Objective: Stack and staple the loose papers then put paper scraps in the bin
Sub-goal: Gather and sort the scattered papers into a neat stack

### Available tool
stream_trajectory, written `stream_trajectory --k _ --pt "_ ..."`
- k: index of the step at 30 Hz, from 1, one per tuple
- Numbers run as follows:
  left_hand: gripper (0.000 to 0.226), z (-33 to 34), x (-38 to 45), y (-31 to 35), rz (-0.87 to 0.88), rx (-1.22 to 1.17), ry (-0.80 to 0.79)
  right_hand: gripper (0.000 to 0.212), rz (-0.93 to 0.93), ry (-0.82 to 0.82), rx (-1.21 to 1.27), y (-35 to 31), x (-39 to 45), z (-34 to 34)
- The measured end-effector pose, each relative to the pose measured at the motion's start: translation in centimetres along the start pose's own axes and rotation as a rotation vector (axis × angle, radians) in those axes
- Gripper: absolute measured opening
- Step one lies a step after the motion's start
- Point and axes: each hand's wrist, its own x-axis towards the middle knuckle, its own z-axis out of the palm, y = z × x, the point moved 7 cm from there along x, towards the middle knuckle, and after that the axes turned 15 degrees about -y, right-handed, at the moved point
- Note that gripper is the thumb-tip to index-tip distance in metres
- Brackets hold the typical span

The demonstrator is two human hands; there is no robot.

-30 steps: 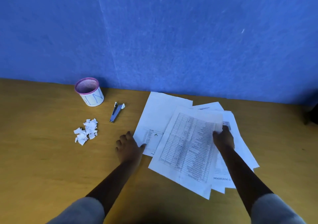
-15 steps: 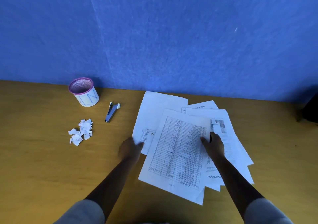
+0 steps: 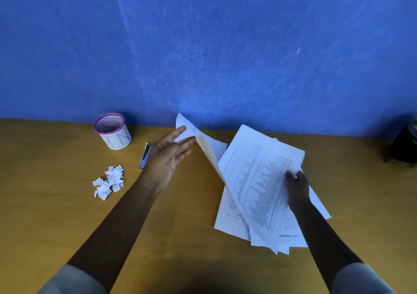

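Observation:
Several loose white papers [image 3: 234,212] lie fanned on the right half of the wooden table [image 3: 56,226]. My right hand [image 3: 297,190] pinches the right edge of the top sheet, a printed table [image 3: 259,181], with the thumb on top. One blank sheet [image 3: 204,146] stands lifted and curled at the left of the pile; my left hand [image 3: 168,156] touches its raised edge with straight fingers. A small stapler [image 3: 144,158] lies just left of that hand, partly hidden by it. A heap of paper scraps [image 3: 109,182] lies farther left. The pink-rimmed mesh bin [image 3: 112,131] stands behind them.
A blue wall [image 3: 203,45] runs along the table's far edge. A dark object [image 3: 404,147] sits at the far right edge of the table. Bare wood shows between the scraps and the papers and along the near edge.
My left hand rose from the table and lifted the left sheet's edge toward the pile. My right hand now holds the table sheet's edge, and the pile sits farther right.

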Motion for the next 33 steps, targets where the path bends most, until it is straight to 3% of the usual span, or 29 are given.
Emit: stream_trajectory --k 2,7,11,13,20,25,28,29,33 --pt "0.042 1.0 0.3 1.5 0.028 0.028 -0.02 0.029 0.057 -0.006 0.087 1.2 -0.1 -0.4" --pt "0.018 1.8 0.8 4.5 0.082 0.404 0.206 0.023 0.127 -0.022 0.233 3.5 -1.2 -0.9" --pt "0.034 2.2 0.6 8.1 0.188 0.978 0.454 0.023 0.118 0.023 0.221 3.6 -1.7 -2.0" --pt "0.032 2.6 0.9 9.8 0.267 1.135 0.547 0.027 0.117 0.043 0.206 4.0 -1.6 -2.6" --pt "0.026 3.1 3.1 9.7 0.214 0.956 0.37 0.018 0.058 -0.039 0.208 1.8 -2.5 -1.7" --pt "0.023 2.6 3.2 8.2 0.237 0.756 0.233 0.033 -0.09 -0.011 0.052 -0.8 -2.6 -1.2" --pt "0.022 2.0 3.1 7.6 0.239 0.636 0.17 0.013 -0.206 0.029 -0.008 -2.6 -2.5 -1.7" --pt "0.022 1.7 3.1 7.5 0.242 0.614 0.164 0.017 -0.232 0.03 -0.025 -3.2 -2.4 -1.7" --pt "0.022 1.0 3.4 6.8 0.217 0.56 0.156 0.021 -0.282 -0.138 -0.006 -6.4 -2.7 0.6"
